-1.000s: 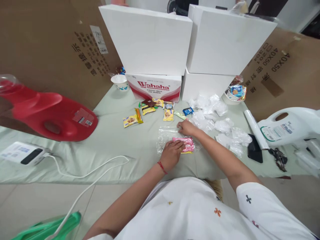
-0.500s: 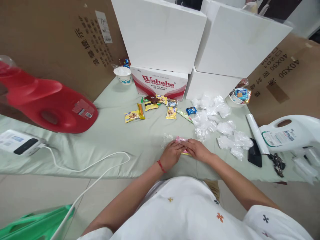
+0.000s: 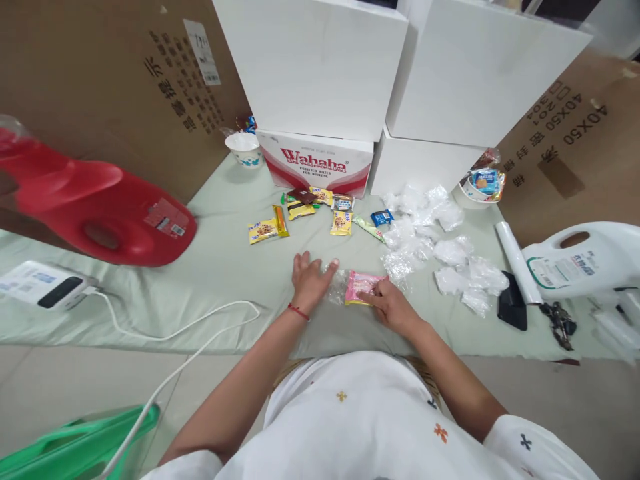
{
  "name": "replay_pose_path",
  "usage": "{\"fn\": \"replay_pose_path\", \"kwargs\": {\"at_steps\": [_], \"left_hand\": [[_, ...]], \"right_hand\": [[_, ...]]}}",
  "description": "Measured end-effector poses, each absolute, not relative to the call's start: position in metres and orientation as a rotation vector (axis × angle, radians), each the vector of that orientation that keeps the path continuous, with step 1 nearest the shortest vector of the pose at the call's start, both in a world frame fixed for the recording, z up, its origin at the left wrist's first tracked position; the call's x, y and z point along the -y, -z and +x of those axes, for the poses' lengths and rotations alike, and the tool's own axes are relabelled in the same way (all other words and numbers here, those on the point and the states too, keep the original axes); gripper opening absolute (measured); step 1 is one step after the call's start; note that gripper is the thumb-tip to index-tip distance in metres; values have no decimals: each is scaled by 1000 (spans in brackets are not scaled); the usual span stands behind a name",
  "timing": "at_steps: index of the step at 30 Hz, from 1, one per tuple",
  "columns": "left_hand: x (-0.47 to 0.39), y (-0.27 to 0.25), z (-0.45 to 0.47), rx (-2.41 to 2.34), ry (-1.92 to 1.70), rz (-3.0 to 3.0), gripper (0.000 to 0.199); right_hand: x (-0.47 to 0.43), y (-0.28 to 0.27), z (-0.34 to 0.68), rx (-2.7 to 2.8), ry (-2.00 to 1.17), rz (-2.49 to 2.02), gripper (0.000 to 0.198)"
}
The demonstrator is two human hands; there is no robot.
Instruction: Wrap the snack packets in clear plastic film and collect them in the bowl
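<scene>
A pink snack packet (image 3: 361, 283) with a yellow lower edge lies near the front of the cloth-covered table. My right hand (image 3: 395, 307) grips its right end, the thumb resting on top. Sticking out from the packet's left side is a crumpled clear plastic bag (image 3: 338, 287); whether the packet sits inside it I cannot tell. Just left of that bag, my left hand (image 3: 311, 283) has its fingers spread, thumb tip close to the plastic, and holds nothing. Small yellow biscuit packets (image 3: 341, 223) lie farther back, beside a blue packet (image 3: 382, 217).
Several crumpled clear bags (image 3: 415, 233) cover the table's right middle. White boxes (image 3: 315, 163) stand stacked behind. A red jug (image 3: 110, 213) and a white device (image 3: 43, 283) with a cable occupy the left. A white jug (image 3: 590, 260), a roll (image 3: 517, 263) and keys (image 3: 557, 323) are at right.
My left hand has lifted off the packet and moved left, its fingers spreading. More of the pink packet shows, while my right hand stays at its right end.
</scene>
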State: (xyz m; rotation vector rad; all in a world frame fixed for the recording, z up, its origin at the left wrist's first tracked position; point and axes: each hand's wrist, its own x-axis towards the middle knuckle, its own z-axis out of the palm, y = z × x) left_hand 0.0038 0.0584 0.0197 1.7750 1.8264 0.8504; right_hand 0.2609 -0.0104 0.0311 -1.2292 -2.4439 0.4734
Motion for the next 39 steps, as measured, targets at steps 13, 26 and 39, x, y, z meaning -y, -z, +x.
{"fn": "replay_pose_path", "kwargs": {"at_steps": [13,26,39], "left_hand": [[-33,-49,54,-1357,-755,1367,31],[-15,-39,78,-1505,-642,2062,36],[-32,-32,80,-1616,-788,1892,25]], "right_hand": [[18,-30,250,2442,-299,-1373,35],[64,-27,324,1100,-576,-1764,36],[49,-26,341,1182,-985,-1651,33]]}}
